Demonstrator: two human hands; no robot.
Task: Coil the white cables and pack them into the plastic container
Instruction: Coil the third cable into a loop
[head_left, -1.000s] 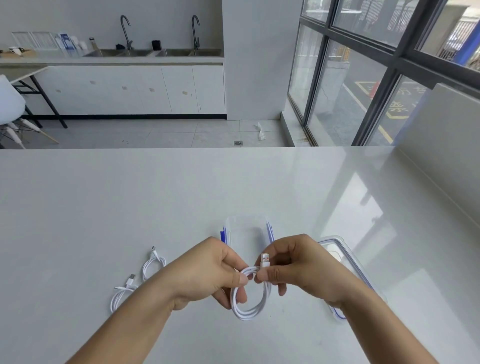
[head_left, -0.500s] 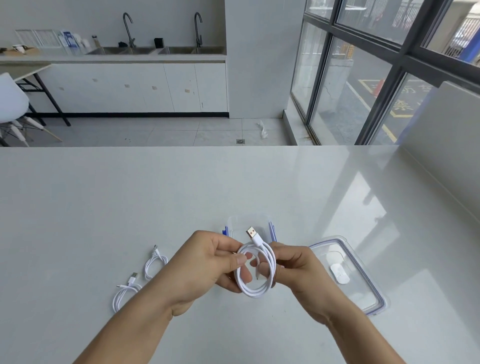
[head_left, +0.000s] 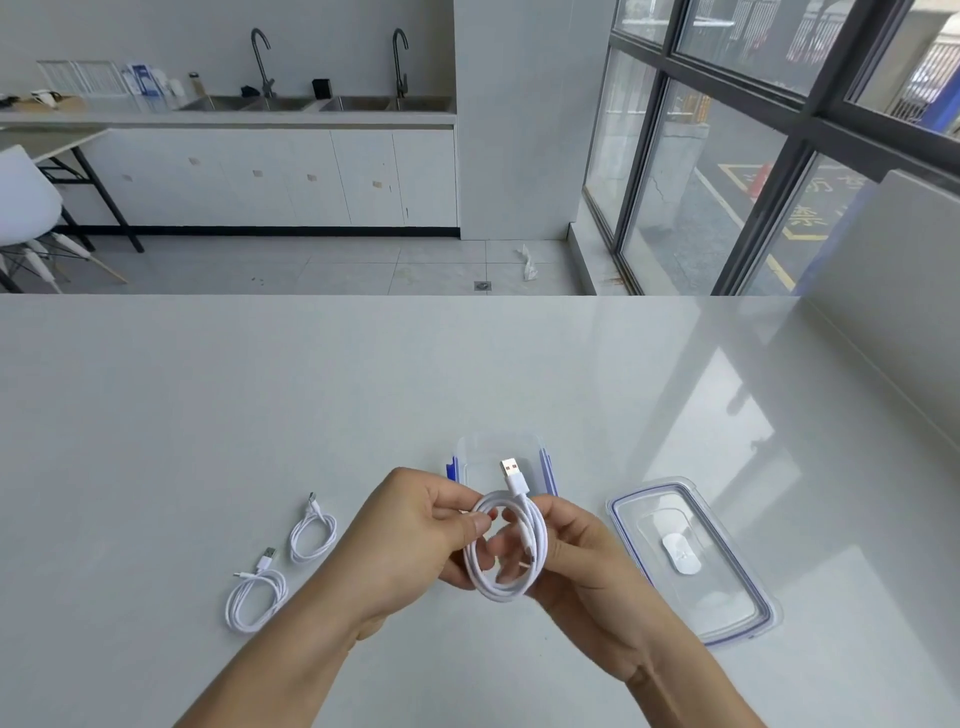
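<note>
A coiled white cable (head_left: 537, 540) is held upright between both hands just above the table, its USB plug sticking up. My left hand (head_left: 410, 540) pinches the coil's left side with thumb and fingers. My right hand (head_left: 587, 561) grips the coil's right side from behind. Right behind the hands stands the clear plastic container (head_left: 498, 449) with blue clips, open and partly hidden. Two more coiled white cables lie on the table to the left: one (head_left: 312, 535) nearer the hands, another (head_left: 254, 597) further left and closer to me.
The container's clear lid (head_left: 727, 587) with a blue seal lies flat on the table to the right of my right hand. The white table runs wide in front; a wall panel rises along its right side. Beyond are a kitchen counter and windows.
The coil has been turned from hanging below the hands to standing upright with the plug pointing up. My right hand has shifted from the plug to the coil's right side, uncovering the lid.
</note>
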